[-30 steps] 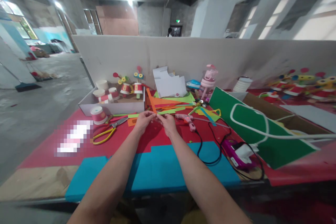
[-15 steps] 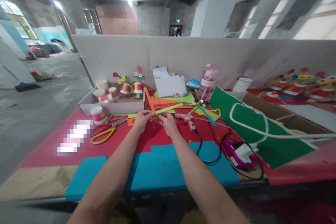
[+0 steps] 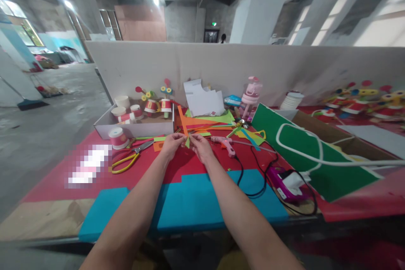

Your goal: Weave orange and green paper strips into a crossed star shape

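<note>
Red tabletop [image 3: 193, 166]; orange strip [image 3: 182, 120], green strip [image 3: 187, 142] pinched by left hand [image 3: 171, 145] and right hand [image 3: 201, 147], held parts hidden.

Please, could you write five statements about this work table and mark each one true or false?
1. The left hand and the right hand hold an orange strip between them. True.
2. The glue gun lies to the left of the left hand. False: the glue gun lies to the right of the right hand.
3. The scissors have yellow handles. True.
4. Every cup is inside the white box. False: a red and white cup sits outside it.
5. Blue material lies nearer the camera than the glue gun. True.
</note>
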Motion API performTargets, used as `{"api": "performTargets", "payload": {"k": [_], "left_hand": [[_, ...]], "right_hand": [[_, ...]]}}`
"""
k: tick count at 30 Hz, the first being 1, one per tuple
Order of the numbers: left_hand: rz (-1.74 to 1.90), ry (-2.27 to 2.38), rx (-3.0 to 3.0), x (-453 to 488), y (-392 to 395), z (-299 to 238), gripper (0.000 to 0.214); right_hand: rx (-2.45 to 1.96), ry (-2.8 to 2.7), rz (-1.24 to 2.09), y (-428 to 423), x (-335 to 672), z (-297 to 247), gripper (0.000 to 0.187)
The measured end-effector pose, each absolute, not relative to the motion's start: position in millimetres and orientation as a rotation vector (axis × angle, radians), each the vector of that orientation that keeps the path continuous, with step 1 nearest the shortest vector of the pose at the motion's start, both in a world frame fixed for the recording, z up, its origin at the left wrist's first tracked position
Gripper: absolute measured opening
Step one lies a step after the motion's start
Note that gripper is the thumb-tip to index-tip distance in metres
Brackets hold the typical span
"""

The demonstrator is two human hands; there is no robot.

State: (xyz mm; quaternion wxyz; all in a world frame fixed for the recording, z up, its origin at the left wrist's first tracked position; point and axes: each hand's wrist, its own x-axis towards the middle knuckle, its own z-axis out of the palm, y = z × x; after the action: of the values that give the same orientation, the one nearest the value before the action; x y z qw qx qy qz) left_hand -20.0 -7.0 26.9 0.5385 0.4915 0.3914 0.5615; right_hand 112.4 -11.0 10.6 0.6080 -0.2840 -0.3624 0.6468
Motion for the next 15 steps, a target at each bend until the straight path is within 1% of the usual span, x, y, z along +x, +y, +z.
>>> {"api": "performTargets", "payload": {"k": [8, 15], "left_hand": [[1.339, 0.933, 1.141, -22.5, -2.5, 21.0, 0.033], [1.32, 0.924, 1.153, -21.2, -2.9, 22.1, 0.034]], "right_hand": [[-0.725, -0.837, 1.485, -10.6, 112.4, 10.9, 0.038], [-0.769, -0.821, 1.369, -5.8, 111.1, 7.7, 0.03]]}}
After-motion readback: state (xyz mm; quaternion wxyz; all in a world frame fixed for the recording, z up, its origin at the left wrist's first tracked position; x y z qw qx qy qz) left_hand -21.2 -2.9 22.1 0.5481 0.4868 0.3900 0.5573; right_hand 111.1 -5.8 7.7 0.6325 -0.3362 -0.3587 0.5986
